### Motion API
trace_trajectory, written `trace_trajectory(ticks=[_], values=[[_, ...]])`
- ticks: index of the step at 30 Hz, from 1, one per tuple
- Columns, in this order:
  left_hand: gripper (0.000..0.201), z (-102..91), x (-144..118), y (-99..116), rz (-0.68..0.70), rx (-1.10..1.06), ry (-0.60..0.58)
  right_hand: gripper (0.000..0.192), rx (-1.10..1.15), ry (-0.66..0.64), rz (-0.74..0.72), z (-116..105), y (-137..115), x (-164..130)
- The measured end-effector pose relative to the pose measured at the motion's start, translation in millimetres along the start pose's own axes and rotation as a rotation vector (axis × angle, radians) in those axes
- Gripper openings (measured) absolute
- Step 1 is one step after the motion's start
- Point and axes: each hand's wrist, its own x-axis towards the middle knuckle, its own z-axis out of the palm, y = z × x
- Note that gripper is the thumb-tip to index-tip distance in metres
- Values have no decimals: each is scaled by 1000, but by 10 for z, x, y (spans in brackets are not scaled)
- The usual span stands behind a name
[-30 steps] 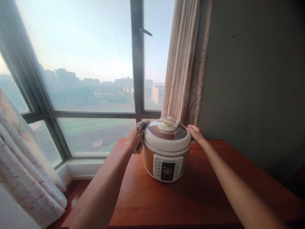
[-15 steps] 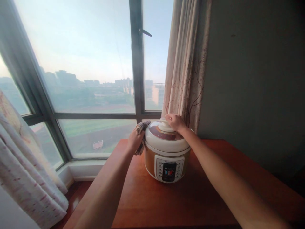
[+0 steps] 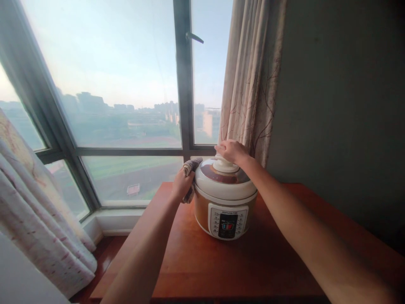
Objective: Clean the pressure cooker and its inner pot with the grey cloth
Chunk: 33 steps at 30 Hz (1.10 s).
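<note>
An electric pressure cooker (image 3: 225, 198) with a white and brown lid and a front control panel stands on a reddish wooden table (image 3: 247, 261). My right hand (image 3: 231, 150) is closed over the white lid handle (image 3: 224, 164) on top. My left hand (image 3: 182, 185) presses against the cooker's left side and grips a rolled brownish cloth (image 3: 191, 166), whose end sticks up above my fingers.
A large window with a dark frame (image 3: 185, 84) and latch handle (image 3: 194, 38) fills the back. A patterned curtain (image 3: 249, 80) hangs just behind the cooker, another curtain (image 3: 34, 211) at the left. A grey wall (image 3: 341, 105) bounds the right.
My right hand left the cooker's right side, rose to the lid handle and closed on it. My left hand stayed against the left side with the cloth.
</note>
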Motion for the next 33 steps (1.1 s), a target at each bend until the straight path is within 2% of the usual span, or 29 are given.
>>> trace_trajectory(ticks=[3, 7, 14, 21, 25, 30, 33], values=[[47, -3, -11, 2, 13, 42, 19, 53, -79, -45, -21, 127, -64, -48], [47, -10, -28, 35, 38, -9, 31, 49, -127, -60, -43, 232, -81, -96], [49, -29, -36, 100, 40, -24, 22, 52, -112, -39, -105, 229, -11, -65], [49, -25, -39, 99, 11, -22, 36, 46, -114, -29, -94, 236, 8, 11], [49, -18, -40, 49, 14, -5, 36, 48, -108, -17, -85, 111, 22, 150], [34, -23, -42, 36, -12, 39, 30, 46, -105, 109, -56, -210, 82, 322], [29, -29, -43, 57, -10, 46, 20, 50, -127, 153, -65, -330, 99, 364]])
